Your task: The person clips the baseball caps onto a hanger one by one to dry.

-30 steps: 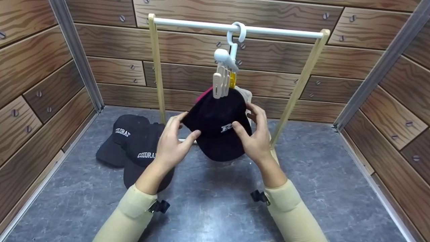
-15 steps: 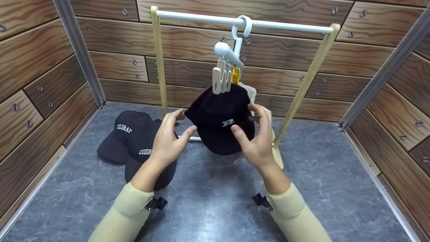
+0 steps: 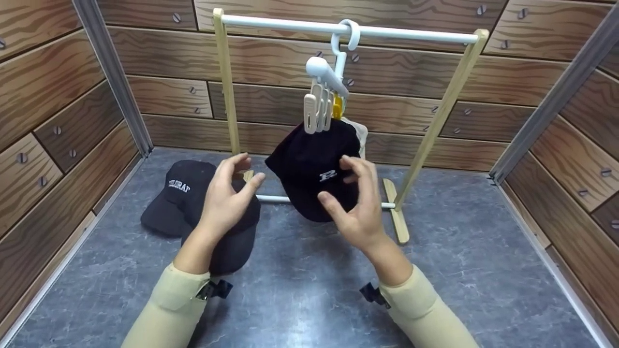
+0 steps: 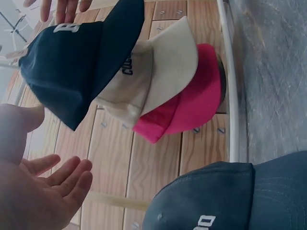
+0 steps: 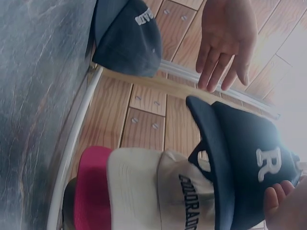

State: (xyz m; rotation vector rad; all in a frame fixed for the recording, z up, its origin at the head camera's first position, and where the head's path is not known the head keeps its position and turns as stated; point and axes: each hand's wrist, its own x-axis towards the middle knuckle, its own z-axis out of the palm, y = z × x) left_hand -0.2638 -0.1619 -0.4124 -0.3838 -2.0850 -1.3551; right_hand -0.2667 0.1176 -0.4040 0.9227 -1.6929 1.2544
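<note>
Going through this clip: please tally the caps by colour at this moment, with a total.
Black: 3 (hanging R cap; left lying cap; right lying cap)
Cream: 1 (cream cap)
Pink: 1 (pink cap)
Dark greyish: 1 (brim mostly hidden behind the pink one, probably a cap)
Total: 6, counting the mostly hidden one

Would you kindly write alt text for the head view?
A black cap hangs from a clip hanger on a rack, a person's left hand and right hand raised near it. Two dark caps lie at left.
</note>
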